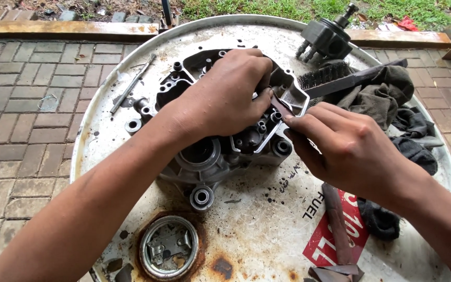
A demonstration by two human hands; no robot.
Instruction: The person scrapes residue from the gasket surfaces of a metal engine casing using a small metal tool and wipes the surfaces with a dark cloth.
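A grey metal engine case half (204,151) lies open side up on the white lid of a steel drum (267,214). My left hand (225,94) rests on top of the case, fingers curled over its right rim, holding it down. My right hand (340,143) pinches a small brownish strip of abrasive paper (280,108) against the case's flat rim, right beside the left fingertips.
A wire brush (335,78) with a dark handle lies on dark rags (392,104) at the right. A black engine part (327,36) stands at the drum's far edge. A thin rod (131,83) lies far left. More abrasive strips (337,230) lie near. Brick paving surrounds the drum.
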